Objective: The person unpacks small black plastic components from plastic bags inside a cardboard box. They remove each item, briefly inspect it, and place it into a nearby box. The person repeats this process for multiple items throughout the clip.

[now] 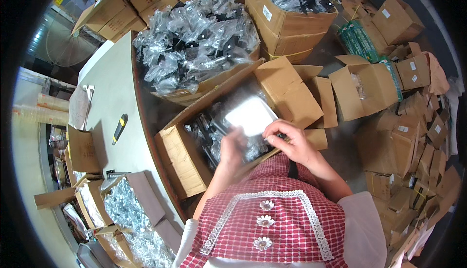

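An open cardboard carton (pixel 187 158) stands in front of me, holding black parts in clear plastic bags (pixel 206 132). Over these lies a bright white, flat, rounded-corner piece (pixel 250 115), partly blurred. My left hand (pixel 233 146) is over the bagged parts, just below the white piece; motion smears its fingers. At the right edge of the white piece, my right hand (pixel 287 139) has its fingers curled together. A bit of something dark shows by those fingertips, too small to name.
A grey table (pixel 116 107) at left bears a yellow-and-black utility knife (pixel 119 128). Ahead, a big box overflows with bagged black parts (pixel 194 44); another filled carton (pixel 287 30) stands beyond. Open cartons (pixel 362 90) and a heap of flattened cardboard (pixel 404 146) lie at right.
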Demonstrator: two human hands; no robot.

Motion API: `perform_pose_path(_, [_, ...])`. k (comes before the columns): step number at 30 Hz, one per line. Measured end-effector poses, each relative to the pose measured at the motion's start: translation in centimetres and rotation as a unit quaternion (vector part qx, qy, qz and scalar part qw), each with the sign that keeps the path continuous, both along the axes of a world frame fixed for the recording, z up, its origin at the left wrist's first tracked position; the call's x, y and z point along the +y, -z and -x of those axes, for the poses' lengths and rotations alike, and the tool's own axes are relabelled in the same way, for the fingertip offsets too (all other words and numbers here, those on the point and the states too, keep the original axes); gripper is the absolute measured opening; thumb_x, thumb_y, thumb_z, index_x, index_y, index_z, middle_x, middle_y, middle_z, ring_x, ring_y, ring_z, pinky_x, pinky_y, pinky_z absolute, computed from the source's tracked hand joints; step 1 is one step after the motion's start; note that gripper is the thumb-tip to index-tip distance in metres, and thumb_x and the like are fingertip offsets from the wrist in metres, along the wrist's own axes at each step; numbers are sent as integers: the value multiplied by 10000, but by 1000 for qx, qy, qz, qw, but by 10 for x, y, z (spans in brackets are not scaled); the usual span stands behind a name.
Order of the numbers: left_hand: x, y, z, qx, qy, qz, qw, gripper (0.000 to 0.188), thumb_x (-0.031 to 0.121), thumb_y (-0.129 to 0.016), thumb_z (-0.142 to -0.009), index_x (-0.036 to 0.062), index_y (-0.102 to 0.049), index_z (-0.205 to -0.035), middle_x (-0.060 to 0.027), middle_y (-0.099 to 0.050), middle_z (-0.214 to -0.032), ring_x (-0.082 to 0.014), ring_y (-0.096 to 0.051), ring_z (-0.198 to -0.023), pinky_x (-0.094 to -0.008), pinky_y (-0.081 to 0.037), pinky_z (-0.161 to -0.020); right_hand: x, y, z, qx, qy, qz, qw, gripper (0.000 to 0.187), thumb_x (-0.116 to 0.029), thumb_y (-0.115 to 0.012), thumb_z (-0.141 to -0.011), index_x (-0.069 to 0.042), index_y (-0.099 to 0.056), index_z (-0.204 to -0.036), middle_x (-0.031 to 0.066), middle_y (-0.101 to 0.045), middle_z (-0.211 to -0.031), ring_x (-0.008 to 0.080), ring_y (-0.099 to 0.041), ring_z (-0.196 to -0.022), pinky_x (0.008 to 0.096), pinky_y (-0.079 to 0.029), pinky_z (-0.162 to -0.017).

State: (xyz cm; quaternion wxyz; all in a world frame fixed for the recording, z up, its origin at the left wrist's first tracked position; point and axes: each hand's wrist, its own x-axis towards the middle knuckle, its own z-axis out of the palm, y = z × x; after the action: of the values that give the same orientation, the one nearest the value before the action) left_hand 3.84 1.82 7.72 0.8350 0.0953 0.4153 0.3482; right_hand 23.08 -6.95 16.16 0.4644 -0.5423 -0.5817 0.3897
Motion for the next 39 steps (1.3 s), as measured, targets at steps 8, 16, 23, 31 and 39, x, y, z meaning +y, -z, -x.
perform_pose_path(8, [5, 21, 26, -242, -85, 213, 943, 377, 333, -522, -1073, 139, -491, -751, 34, -460, -643, -135, -473, -654, -286, -422, -741, 1, 32, 40, -49, -42, 61, 996, 132, -130, -668, -966, -8, -659, -1016, 92, -685, -979, 188, -670, -898, 327, -527, -788])
perform_pose_path(16, [1, 12, 13, -246, -154, 227, 929, 321, 289, -612, -1026, 137, -517, -760, 33, -479, -679, -121, -457, -627, -262, -397, -612, 5, 40, 53, -88, -2, 61, 994, 127, -106, -706, -915, -15, -664, -993, 103, -707, -931, 205, -696, -824, 322, -550, -748])
perform_pose_path(23, [-4, 16, 16, -195, -137, 219, 946, 265, 270, -529, -1071, 117, -525, -855, 26, -466, -688, -128, -474, -686, -288, -435, -736, 2, 46, 38, 43, 55, 102, 992, 90, -83, -684, -953, -12, -664, -1004, 6, -675, -884, 66, -622, -825, 250, -522, -742])
perform_pose_path(31, [-4, 100, 93, 5, -257, 102, 961, 123, 73, -590, -1004, 157, -518, -951, 16, -573, -802, -109, -515, -636, -270, -443, -554, 14, 106, -6, 51, 156, 80, 983, 314, -103, -664, -952, -22, -550, -1233, 96, -672, -1059, 185, -665, -920, 324, -535, -827])
perform_pose_path(39, [-25, 97, 121, 280, -235, -54, 929, 223, 50, -718, -893, 111, -580, -1058, -3, -604, -826, -118, -541, -655, -283, -438, -545, 78, 176, 6, -308, 56, 54, 948, 747, -92, -687, -850, -23, -310, -1491, 239, -628, -1274, 417, -594, -1167, 511, -423, -1037])
